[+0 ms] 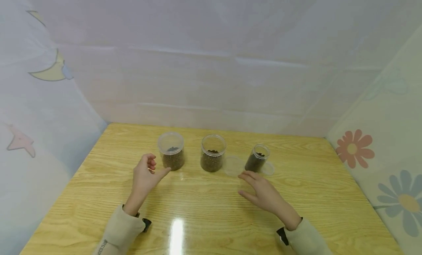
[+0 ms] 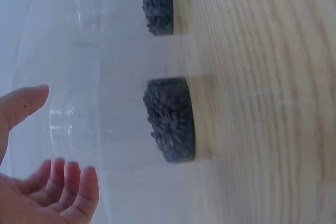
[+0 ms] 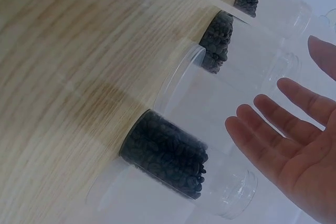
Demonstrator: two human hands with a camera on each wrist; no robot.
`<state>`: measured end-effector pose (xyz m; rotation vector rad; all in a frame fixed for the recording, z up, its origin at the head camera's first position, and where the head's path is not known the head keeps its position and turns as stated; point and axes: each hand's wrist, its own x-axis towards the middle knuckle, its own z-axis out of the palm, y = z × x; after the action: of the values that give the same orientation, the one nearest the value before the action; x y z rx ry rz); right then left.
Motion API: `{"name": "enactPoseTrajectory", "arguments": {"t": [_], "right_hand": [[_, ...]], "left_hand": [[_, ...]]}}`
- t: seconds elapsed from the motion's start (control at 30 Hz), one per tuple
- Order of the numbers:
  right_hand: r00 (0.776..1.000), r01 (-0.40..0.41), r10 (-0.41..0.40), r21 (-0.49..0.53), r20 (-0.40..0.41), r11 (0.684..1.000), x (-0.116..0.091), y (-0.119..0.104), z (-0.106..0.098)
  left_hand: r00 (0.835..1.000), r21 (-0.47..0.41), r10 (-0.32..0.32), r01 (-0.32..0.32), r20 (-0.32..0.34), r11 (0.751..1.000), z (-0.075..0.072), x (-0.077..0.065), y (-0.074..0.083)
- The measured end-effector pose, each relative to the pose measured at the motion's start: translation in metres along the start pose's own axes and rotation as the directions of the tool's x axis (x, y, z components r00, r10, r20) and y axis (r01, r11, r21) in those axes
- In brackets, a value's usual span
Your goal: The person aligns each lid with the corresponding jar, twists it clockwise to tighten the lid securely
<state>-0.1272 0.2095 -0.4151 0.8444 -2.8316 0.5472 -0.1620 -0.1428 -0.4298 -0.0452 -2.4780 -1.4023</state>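
Three clear jars stand in a row, partly filled with dark beans that look like coffee beans. My left hand (image 1: 145, 180) is beside the wide left jar (image 1: 173, 159), thumb spread from loosely bent fingers; the left wrist view shows space between the hand (image 2: 63, 195) and the jar's beans (image 2: 170, 121). In the middle is a similar wide jar (image 1: 212, 162). My right hand (image 1: 263, 194) is in front of the narrow jar (image 1: 254, 162), which looks tilted in the head view. In the right wrist view its fingers (image 3: 275, 150) are extended and hold nothing.
A clear round lid (image 1: 233, 166) lies between the middle and narrow jars. Another, smaller lid (image 1: 268, 169) lies right of the narrow jar. The wooden table (image 1: 211, 214) meets hanging cloth (image 1: 211, 82) at the back and sides.
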Motion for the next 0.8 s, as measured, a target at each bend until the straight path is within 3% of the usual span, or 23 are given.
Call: {"name": "enactPoseTrajectory", "arguments": {"t": [0.1,0.17,0.53,0.63,0.8], "right_hand": [[1.000,0.008,-0.008,0.008,-0.002,1.000,0.000,0.000,0.000],[1.000,0.009,-0.009,0.007,0.000,1.000,0.000,0.000,0.000],[1.000,-0.004,0.004,0.015,0.002,1.000,0.001,-0.001,0.001],[1.000,-0.008,0.007,0.018,0.013,1.000,0.001,-0.001,0.001],[1.000,-0.007,0.007,0.013,0.018,1.000,0.000,0.001,0.001]], "left_hand": [[0.996,0.002,0.079,-0.080,0.040,0.997,0.004,-0.007,0.004],[0.993,-0.012,0.094,-0.093,0.078,0.996,0.009,-0.010,0.006],[0.967,-0.070,0.031,-0.014,0.252,0.997,0.035,-0.006,0.008],[0.953,-0.077,0.018,0.006,0.304,0.997,0.042,-0.002,0.011],[0.911,-0.091,0.034,0.004,0.411,0.996,0.059,0.006,0.014]]}}
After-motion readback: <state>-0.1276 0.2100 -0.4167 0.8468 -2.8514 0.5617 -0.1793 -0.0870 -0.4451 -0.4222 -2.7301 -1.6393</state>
